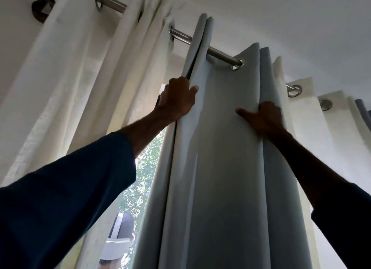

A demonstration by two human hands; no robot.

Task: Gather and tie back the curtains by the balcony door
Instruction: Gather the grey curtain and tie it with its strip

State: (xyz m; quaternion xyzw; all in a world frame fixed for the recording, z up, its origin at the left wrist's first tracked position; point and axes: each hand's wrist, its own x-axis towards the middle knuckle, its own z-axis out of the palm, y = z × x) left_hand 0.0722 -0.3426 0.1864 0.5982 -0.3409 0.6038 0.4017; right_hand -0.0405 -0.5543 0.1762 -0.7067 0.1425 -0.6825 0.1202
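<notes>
We are holding one grey curtain (220, 148), which is hanging from the single rod (218, 53) between two cream curtains (70, 78). It is looking soft, pliable and fairly heavy, so we are judging the pleats high up near the rod to be the best hold. Our left hand (176, 100) is curling its fingers (169, 87) round the leading edge, our right hand (265, 118) is pinching a pleat with its thumb spread across the cloth, and five eyelets (237, 65) are showing.

We see a plain pale grey-blue curtain (220, 148) beside a cream sheer curtain (70, 78), on a silver curtain rod (220, 55); our sleeves (60, 188) are dark navy.
</notes>
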